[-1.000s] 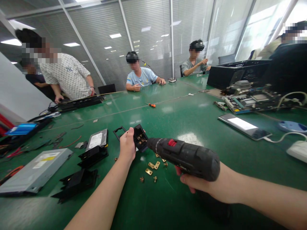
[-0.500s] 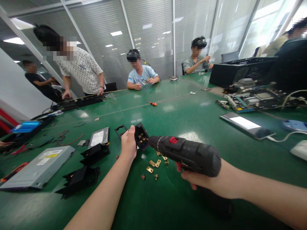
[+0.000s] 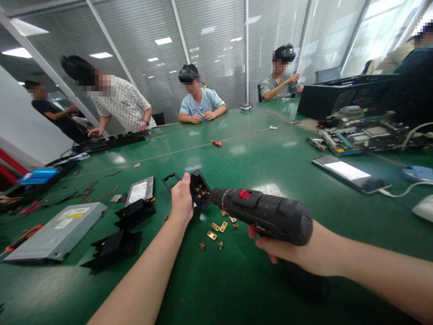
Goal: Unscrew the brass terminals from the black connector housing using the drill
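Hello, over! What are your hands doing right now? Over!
Left hand grips small black plastic box with brass contacts. Right hand holds black electric screwdriver, tip in box. Loose brass pieces on green table beneath.

Matt black plastic drill (image 3: 267,216), brass-coloured metal brackets (image 3: 218,228), glossy green table (image 3: 257,158)

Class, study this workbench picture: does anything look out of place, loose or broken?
Yes. Small brass pieces lie scattered loose on the green table under the drill. Left of the left hand, jagged black plastic parts look broken off.
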A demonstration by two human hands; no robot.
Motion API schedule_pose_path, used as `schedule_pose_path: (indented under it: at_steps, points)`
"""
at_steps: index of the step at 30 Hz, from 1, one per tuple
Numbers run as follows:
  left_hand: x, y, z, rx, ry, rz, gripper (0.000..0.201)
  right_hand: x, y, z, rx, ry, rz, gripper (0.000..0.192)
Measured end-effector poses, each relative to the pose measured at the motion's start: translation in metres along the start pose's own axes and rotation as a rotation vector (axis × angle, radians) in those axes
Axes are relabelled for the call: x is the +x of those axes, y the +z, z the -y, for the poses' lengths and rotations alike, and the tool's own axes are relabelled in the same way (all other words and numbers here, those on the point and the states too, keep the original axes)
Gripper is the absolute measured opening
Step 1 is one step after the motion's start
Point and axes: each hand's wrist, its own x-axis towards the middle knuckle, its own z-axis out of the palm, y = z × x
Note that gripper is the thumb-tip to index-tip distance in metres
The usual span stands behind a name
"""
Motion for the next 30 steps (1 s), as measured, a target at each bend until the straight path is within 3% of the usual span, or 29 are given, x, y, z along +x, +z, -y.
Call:
schedule_pose_path:
  at_steps: [7,14,21,30]
  points:
    - [-0.003,0.002,-0.002,-0.017,-0.016,0.026,0.067,-0.006,0.004,-0.016,-0.113,-0.036,-0.074,0.036]
    - [-0.001,-0.001,-0.001,0.012,-0.022,0.022,0.069,-0.003,0.003,-0.009,-0.132,-0.033,-0.065,0.047]
    - [-0.003,0.000,0.000,0.020,-0.030,0.019,0.072,-0.001,0.005,-0.012,-0.131,-0.024,-0.051,0.037]
    - [-0.006,0.001,-0.006,-0.027,-0.081,0.020,0.070,0.001,0.014,0.012,-0.078,-0.072,-0.074,0.062]
